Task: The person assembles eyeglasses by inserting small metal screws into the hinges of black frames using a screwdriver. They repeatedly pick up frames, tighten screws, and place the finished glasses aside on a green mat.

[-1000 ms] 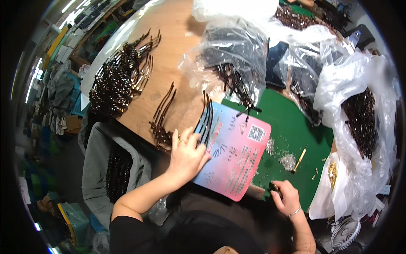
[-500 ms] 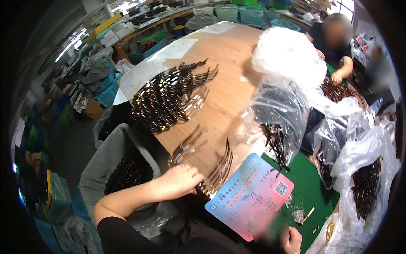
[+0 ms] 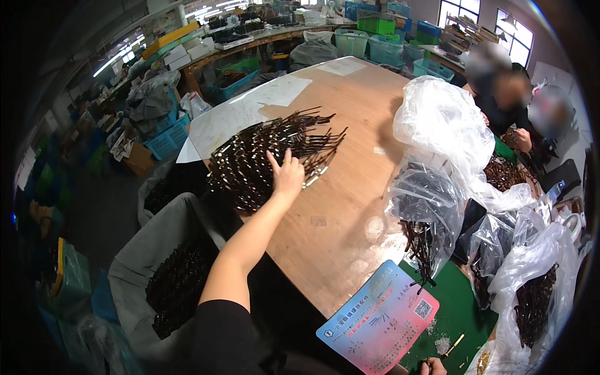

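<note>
My left hand (image 3: 289,176) reaches over a wide, fanned-out pile of dark brown, shiny eyeglass temples (image 3: 245,164) on the wooden table. Its fingers are spread, with the fingertips on or just above the right part of the pile. At the lower edge, my right hand (image 3: 432,367) is only partly in view. Its fingers are pinched together, and whatever they hold is too small to make out. Beside it are a blue and pink printed card (image 3: 379,319), a heap of tiny silvery parts (image 3: 442,345) and a short pale stick (image 3: 455,345) on a green mat (image 3: 447,306).
On my left, a grey-lined bin (image 3: 134,275) holds more dark temples. Clear plastic bags (image 3: 428,194) with temples crowd the table's right side. Another person's hand (image 3: 519,139) is at the far right. Blue and green crates (image 3: 377,25) stand behind the table (image 3: 350,206).
My left hand has moved from the near table edge forward to the pile. The loose temples near it before no longer lie there. The view has shifted, and my right hand sits lower.
</note>
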Available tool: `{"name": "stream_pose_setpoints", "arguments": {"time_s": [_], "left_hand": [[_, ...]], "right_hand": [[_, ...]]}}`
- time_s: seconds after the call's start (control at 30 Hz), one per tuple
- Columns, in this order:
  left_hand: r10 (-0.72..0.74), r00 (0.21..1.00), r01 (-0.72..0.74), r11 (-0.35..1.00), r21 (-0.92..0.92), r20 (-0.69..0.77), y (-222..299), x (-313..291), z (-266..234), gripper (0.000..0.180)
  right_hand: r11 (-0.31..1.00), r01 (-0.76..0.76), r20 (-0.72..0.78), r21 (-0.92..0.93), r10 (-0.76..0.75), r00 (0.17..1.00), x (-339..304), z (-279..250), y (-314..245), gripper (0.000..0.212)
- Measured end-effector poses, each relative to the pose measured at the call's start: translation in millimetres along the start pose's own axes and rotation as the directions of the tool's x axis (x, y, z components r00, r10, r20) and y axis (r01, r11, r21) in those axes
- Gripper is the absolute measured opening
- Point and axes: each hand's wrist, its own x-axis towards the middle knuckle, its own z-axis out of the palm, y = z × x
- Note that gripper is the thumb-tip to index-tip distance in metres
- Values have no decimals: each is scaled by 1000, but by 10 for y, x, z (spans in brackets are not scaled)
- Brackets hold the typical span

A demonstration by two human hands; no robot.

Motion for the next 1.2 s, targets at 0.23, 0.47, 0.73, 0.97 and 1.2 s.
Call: {"name": "stream_pose_setpoints", "arguments": {"time_s": [0.23, 0.47, 0.73, 0.97, 1.2], "left_hand": [[31, 974, -111, 930, 350, 225, -26, 432, 167, 23], [319, 914, -362, 921, 144, 252, -213, 23, -362, 53], [654, 757, -294, 331, -897, -7, 2254, -611, -1848, 20], [729, 619, -730, 398, -556, -291, 2648, -587, -1434, 14], [464, 798, -559, 326, -763, -386, 2406, -517, -1713, 15]], "right_hand": [[923, 367, -5, -112, -370, 929, 321, -273, 206, 11], [948, 311, 89, -61, -306, 948, 327, -327, 104, 16], [929, 369, 5, -2, -369, 929, 272, -329, 250, 18], [899, 428, -65, 98, -423, 904, 185, -350, 419, 20], [915, 316, 28, 251, -333, 942, 124, -599, 479, 22]]}}
